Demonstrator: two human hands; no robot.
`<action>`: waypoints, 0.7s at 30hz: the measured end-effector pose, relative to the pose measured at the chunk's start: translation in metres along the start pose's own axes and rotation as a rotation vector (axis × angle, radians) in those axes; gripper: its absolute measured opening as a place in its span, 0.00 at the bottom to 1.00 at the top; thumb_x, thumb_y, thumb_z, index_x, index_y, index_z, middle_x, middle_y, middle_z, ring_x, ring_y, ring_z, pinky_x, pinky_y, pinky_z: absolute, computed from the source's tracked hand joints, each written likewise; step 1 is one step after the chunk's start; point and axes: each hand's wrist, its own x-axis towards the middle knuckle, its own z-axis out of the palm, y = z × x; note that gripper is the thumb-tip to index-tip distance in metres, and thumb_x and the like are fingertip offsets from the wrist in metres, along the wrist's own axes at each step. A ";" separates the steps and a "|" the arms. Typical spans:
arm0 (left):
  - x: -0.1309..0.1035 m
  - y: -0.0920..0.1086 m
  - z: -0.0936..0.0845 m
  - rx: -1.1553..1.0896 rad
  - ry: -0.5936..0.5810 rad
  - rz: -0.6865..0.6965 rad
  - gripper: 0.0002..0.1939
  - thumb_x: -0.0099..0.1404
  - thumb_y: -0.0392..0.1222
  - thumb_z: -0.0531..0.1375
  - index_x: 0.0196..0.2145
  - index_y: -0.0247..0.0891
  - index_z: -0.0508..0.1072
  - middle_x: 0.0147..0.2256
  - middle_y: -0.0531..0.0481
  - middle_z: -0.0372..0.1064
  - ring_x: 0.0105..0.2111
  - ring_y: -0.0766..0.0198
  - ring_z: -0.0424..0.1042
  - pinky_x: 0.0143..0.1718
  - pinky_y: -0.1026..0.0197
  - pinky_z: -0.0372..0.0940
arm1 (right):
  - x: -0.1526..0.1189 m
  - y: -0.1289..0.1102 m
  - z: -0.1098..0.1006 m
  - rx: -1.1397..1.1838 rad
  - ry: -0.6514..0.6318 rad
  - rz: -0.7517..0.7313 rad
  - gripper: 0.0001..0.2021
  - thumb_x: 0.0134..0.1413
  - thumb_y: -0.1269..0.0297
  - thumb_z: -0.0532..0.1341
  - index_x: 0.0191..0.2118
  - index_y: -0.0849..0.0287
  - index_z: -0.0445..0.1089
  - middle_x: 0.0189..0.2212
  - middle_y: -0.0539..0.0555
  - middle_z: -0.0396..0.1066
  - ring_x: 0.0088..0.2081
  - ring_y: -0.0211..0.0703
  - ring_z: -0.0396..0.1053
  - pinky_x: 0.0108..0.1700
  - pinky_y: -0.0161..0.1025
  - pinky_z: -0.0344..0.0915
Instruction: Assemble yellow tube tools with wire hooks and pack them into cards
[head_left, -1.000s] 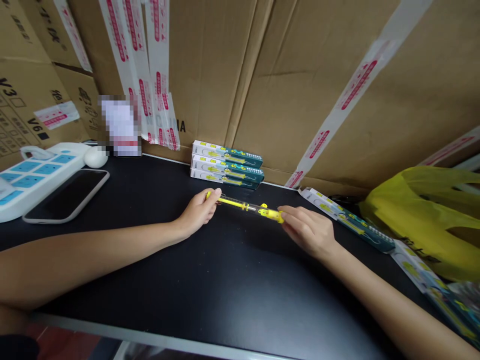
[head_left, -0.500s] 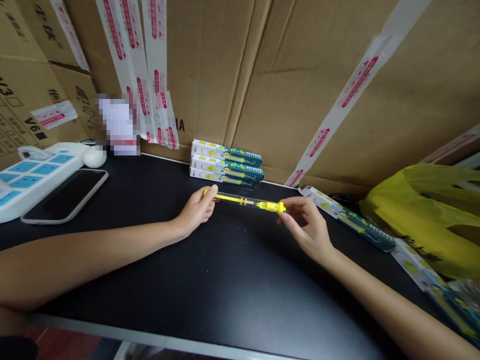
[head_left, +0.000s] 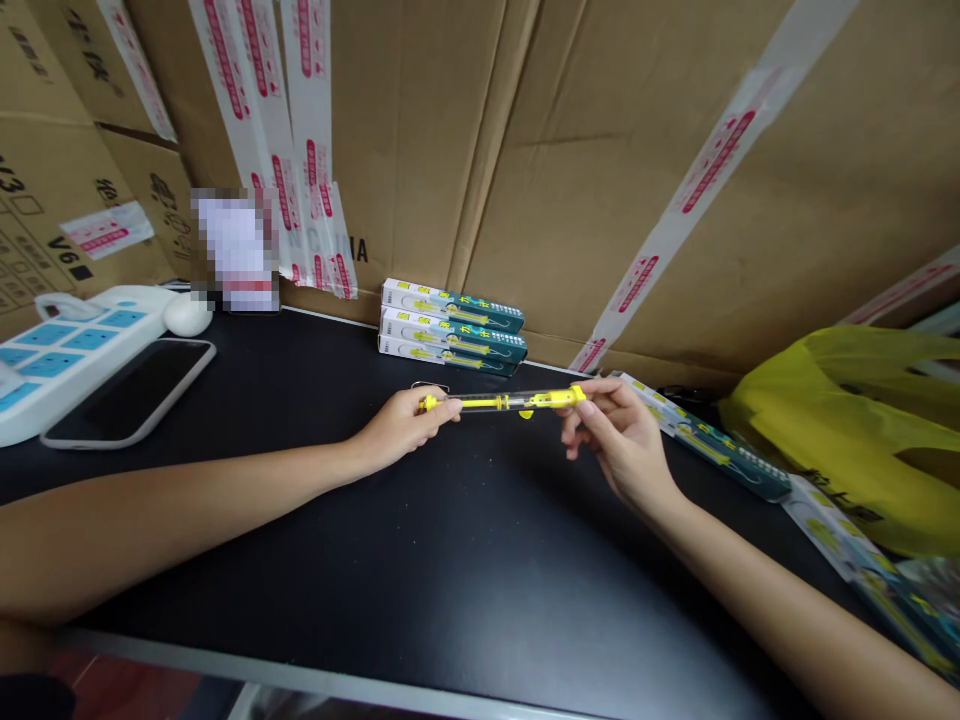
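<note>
A clear tube with yellow ends and a yellow rod inside (head_left: 517, 401) is held level above the black table (head_left: 450, 560). My left hand (head_left: 401, 422) pinches its left end, where a thin metal hook shows just behind the fingers. At the right end, the thumb and fingers of my right hand (head_left: 622, 435) grip the yellow cap. A small yellow tab sticks out below the tube. Behind it stands a stack of slim printed boxes (head_left: 452, 328).
Slim boxes (head_left: 705, 440) and a yellow plastic bag (head_left: 855, 430) lie at the right. A phone (head_left: 131, 393) and a white power strip (head_left: 90, 335) are at the left. Large cardboard (head_left: 622, 190) stands along the back.
The tube has shifted slightly right and turned about its length, now lying nearly level. My left hand has moved right along with it, and a metal hook now shows behind its fingers.
</note>
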 end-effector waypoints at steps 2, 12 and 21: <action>0.000 0.000 0.000 -0.011 0.026 0.005 0.13 0.62 0.51 0.56 0.35 0.38 0.67 0.18 0.60 0.49 0.15 0.75 0.49 0.14 0.71 0.44 | 0.000 0.001 0.000 0.007 0.005 0.017 0.11 0.53 0.59 0.62 0.39 0.56 0.63 0.28 0.49 0.68 0.22 0.34 0.66 0.17 0.32 0.66; -0.001 0.005 0.000 -0.087 0.057 -0.058 0.10 0.63 0.49 0.56 0.31 0.40 0.62 0.17 0.61 0.49 0.13 0.76 0.48 0.12 0.73 0.42 | -0.005 0.001 0.006 -0.037 -0.059 -0.033 0.11 0.52 0.61 0.63 0.38 0.57 0.62 0.28 0.50 0.70 0.22 0.36 0.68 0.18 0.33 0.67; 0.001 0.002 0.000 -0.163 0.092 -0.026 0.14 0.65 0.50 0.54 0.27 0.39 0.58 0.17 0.62 0.47 0.13 0.77 0.46 0.12 0.73 0.41 | 0.004 0.020 -0.013 -0.067 -0.097 -0.070 0.14 0.58 0.52 0.50 0.43 0.56 0.60 0.32 0.53 0.68 0.25 0.40 0.68 0.19 0.35 0.63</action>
